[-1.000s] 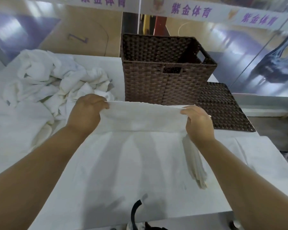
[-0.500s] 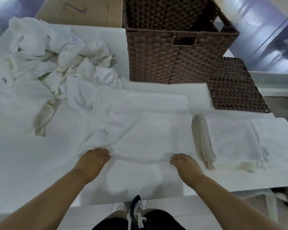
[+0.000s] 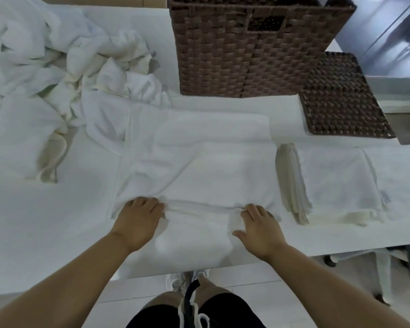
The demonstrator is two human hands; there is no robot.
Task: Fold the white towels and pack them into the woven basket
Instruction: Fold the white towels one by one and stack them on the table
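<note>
towel [image 3: 199,166] far edge now down at near edge: one fold in, still outside woven basket [image 3: 246,67]. right hand [image 3: 260,230] flat, fingers spread; left hand [image 3: 135,221] on hem (can't tell if pinching).

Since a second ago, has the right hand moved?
Yes. The right hand has come back from near the woven basket toward the near edge of the table, onto the towel.

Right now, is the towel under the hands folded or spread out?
Spread out: the towel lies wide and flat on the table, left hand and right hand at its near edge.
</note>
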